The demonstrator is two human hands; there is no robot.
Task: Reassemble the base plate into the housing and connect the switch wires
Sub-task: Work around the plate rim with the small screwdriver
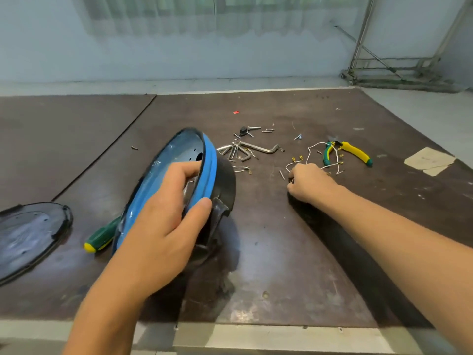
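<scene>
Nearest, at the lower left of the frame, the dark oval base plate [28, 234] lies flat on the worktop [281, 252], not yet in the housing. A green-and-yellow screwdriver [101, 237] sits between the two.

The left hand [166, 226] grips the blue-rimmed housing [210, 170], thumb on the outer rim and fingers hooked inside, holding it tipped up on its edge with the opening facing left.

Right of centre, the right hand [307, 183] is down on the worktop with its fingers curled. I cannot tell whether they pinch anything.

The white switch wires [311, 149] begin at its knuckles and trail away to the upper right, toward the yellow-handled pliers [355, 152]. So the right hand is plainly the nearer one, and the wires must travel left to reach the housing.

Hex keys [256, 148] lie beyond, between housing and wires.
</scene>
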